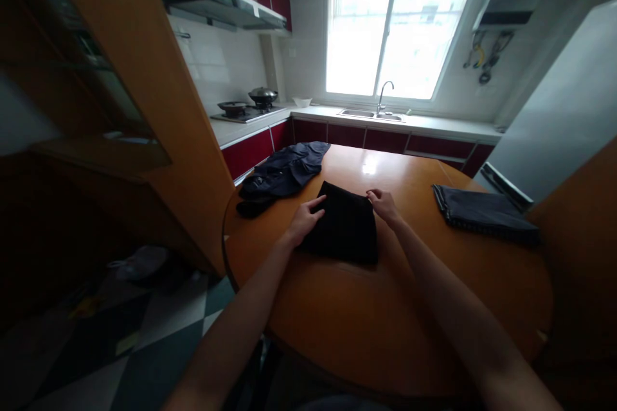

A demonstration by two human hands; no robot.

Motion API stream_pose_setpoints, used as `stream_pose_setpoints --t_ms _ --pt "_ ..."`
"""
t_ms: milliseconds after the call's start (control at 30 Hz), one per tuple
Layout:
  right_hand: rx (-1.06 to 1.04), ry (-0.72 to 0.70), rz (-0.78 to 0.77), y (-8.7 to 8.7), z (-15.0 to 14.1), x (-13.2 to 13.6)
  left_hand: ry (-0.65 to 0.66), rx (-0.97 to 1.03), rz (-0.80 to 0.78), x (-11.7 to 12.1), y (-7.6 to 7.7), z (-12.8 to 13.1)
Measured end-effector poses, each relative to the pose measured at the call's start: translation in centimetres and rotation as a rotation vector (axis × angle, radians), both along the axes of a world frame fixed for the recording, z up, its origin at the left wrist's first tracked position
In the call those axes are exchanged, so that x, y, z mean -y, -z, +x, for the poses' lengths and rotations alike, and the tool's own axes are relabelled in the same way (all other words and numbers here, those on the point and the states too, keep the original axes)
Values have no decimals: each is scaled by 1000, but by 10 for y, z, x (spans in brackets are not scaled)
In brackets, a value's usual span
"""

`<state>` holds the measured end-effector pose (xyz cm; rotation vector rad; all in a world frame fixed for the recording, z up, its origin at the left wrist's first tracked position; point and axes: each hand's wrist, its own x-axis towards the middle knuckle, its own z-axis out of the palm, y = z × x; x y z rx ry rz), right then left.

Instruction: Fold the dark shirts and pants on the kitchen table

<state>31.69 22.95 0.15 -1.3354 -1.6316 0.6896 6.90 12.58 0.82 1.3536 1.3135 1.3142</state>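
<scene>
A black folded garment [344, 228] lies flat on the wooden table [380, 321] in front of me, its exact kind hidden by the folding. My left hand [306, 219] rests on its left edge with the fingers stretched out and apart. At the far right corner my right hand [382, 201] pinches the cloth between thumb and fingertips. To the left, a rumpled dark navy garment [289, 170] spreads over the table's edge area. On the right side sits a neatly folded dark grey garment [484, 213].
Beyond the table runs a counter with a sink [371, 114] and a tap [383, 95]. Pans [263, 96] stand on the stove at the back left. A wooden cabinet [159, 109] rises close on the left, and a pale fridge [563, 96] on the right.
</scene>
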Motion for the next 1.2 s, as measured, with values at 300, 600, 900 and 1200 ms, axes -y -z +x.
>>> stream_pose_setpoints --t_ms 300,600,900,1200 --pt "11 -96 -147 36 -10 -8 -43 104 -329 2 15 -28" --pt "104 -51 -178 42 -16 -16 27 208 -335 3 19 -43" --pt "151 22 -173 43 -23 -15 -14 108 -320 -3 28 -53" --pt "225 46 -179 36 -28 -9 -199 -579 131 -17 2 -27"
